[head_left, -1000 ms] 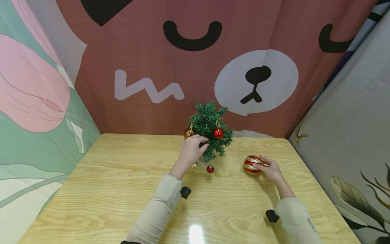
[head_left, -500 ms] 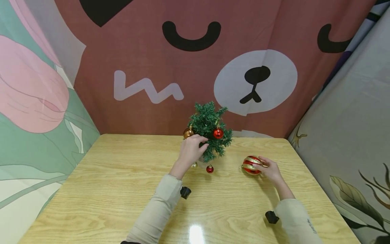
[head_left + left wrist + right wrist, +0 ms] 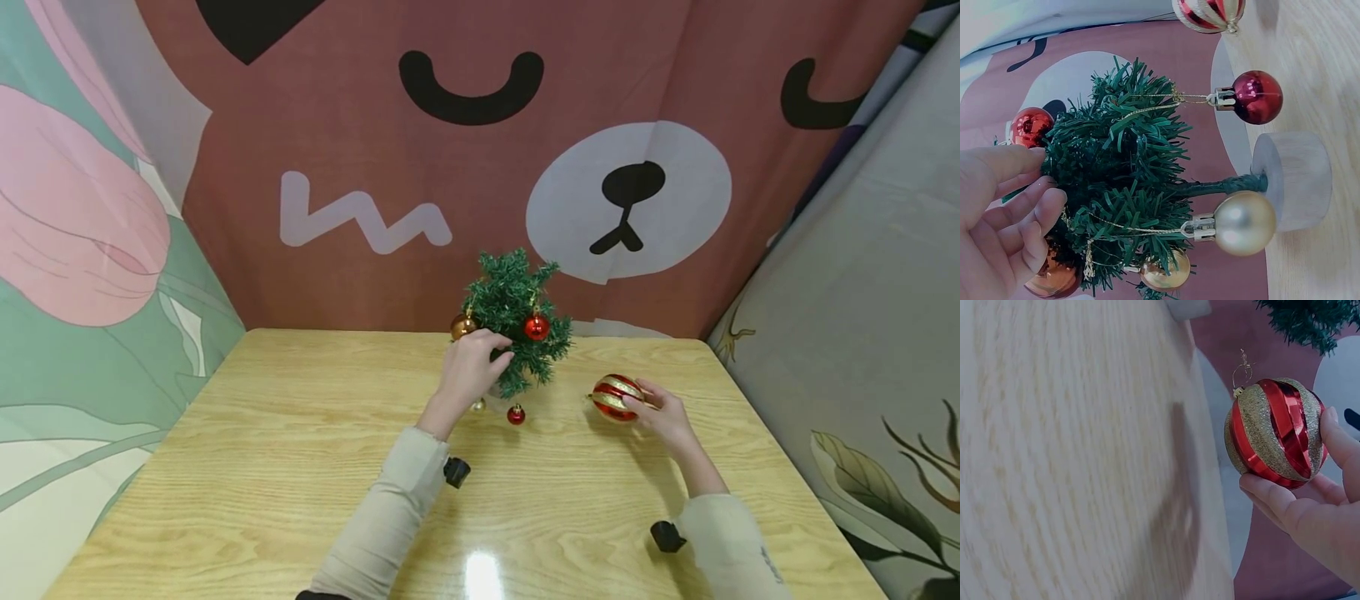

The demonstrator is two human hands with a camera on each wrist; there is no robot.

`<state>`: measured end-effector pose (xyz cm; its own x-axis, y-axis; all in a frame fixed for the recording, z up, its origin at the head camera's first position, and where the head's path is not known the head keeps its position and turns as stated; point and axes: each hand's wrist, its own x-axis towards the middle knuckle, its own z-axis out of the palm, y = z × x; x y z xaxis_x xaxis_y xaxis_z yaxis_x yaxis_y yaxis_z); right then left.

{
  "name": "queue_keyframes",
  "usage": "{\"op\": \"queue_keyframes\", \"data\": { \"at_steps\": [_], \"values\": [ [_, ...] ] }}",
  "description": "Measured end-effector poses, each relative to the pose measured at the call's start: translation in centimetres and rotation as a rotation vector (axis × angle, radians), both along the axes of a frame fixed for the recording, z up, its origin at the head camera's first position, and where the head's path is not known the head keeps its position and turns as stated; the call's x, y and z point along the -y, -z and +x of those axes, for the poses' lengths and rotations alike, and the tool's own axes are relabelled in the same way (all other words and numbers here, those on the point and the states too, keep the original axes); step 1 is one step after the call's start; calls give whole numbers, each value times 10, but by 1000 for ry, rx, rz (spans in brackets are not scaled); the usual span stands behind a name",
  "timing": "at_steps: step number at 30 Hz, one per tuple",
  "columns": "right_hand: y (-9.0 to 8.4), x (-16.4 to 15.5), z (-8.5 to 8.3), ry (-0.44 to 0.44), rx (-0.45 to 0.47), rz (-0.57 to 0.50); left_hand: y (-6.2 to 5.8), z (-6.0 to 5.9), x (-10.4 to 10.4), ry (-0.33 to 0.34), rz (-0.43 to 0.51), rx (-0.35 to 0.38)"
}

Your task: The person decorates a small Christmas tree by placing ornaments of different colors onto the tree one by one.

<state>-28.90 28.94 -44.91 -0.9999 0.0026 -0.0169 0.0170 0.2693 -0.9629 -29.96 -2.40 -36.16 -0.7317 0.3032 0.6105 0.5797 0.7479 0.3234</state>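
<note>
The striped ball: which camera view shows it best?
The right wrist view: the striped ball is large and sharp there, held by the right hand. The head view shows it small; the left wrist view shows only its cut-off edge.

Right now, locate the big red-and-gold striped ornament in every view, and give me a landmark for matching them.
Head: striped ornament right of centre, held above the table by the right hand.
Left wrist: only its lower part shows at the top edge.
Right wrist: large at right, resting in the fingers.
Shared landmark: the small green tree, filling the left wrist view, its branch tips top right in the right wrist view.
</note>
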Motion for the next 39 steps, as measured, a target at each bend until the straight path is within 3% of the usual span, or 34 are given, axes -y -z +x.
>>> {"op": "queue_keyframes", "data": {
  "at_steps": [4, 11, 21, 39],
  "values": [
    [-2, 3, 4, -19, -28, -43, 0, 0, 0, 1, -3, 3],
    [-6, 13, 9, -48, -100, -303, 0, 0, -1, 5, 4, 23],
    [-28, 32, 22, -49, -91, -379, 1, 1, -1, 7, 4, 19],
    [-44, 51, 38, -138, -199, -529, 3, 1, 0, 8, 14, -8]
  ]
}}
